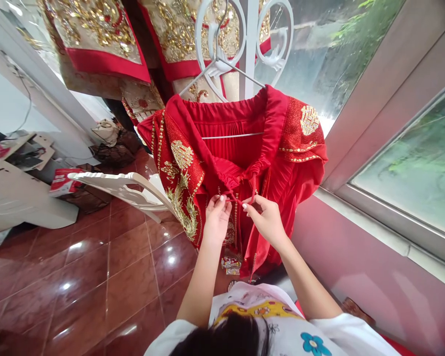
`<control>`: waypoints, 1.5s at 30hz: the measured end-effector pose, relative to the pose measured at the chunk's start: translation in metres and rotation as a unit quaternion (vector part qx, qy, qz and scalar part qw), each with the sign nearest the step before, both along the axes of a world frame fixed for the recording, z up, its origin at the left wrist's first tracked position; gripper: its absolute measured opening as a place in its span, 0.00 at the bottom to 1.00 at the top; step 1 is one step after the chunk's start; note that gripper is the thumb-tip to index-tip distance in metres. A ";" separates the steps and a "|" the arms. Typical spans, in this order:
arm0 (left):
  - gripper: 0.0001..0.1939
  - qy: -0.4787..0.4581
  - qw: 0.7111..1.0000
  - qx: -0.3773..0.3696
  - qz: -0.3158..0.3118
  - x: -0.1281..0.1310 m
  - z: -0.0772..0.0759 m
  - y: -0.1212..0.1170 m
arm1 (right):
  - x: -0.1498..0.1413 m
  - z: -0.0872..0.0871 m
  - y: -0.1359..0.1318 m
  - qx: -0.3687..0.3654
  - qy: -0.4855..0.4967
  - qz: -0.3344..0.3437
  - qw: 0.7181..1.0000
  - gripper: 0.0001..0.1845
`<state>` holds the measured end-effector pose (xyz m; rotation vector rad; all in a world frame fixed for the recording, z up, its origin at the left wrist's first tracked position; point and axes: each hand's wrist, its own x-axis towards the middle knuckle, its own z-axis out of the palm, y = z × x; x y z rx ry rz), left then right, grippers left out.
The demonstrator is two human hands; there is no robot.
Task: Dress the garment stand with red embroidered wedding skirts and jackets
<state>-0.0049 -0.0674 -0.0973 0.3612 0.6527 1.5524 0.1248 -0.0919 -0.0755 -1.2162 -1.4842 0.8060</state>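
Observation:
A red garment (215, 170) with gold embroidery and bead trim hangs in front of me on a thin metal hanger (218, 59). Its gathered waistband carries a red drawstring (253, 185) at the front. My left hand (218, 215) pinches one part of the drawstring below the waistband. Close beside it, my right hand (265, 217) is closed on another part of the cord, thumb and fingers together. A strand of cord runs between the two hands. Below them the red cloth hangs in folds, with a loose cord end lower down.
A white scrollwork stand (247, 44) rises behind the hanger. Gold-sequined garments (104, 29) hang at the upper left. To the left are a white chair (133, 185) and a pale desk (29, 183) on red floor tiles (129, 257). Framed windows (411, 173) are at the right.

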 end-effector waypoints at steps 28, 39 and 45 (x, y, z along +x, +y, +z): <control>0.12 0.797 0.434 0.212 0.364 -0.125 0.059 0.012 | 0.088 0.064 0.037 0.240 -0.299 -0.093 0.919 0.10; 0.10 0.722 0.547 0.292 0.307 -0.013 0.061 0.006 | 0.051 0.065 0.046 0.052 0.128 0.086 0.987 0.12; 0.07 0.654 0.704 0.243 0.135 0.027 0.052 0.039 | 0.049 0.071 0.052 0.046 0.174 0.089 0.980 0.10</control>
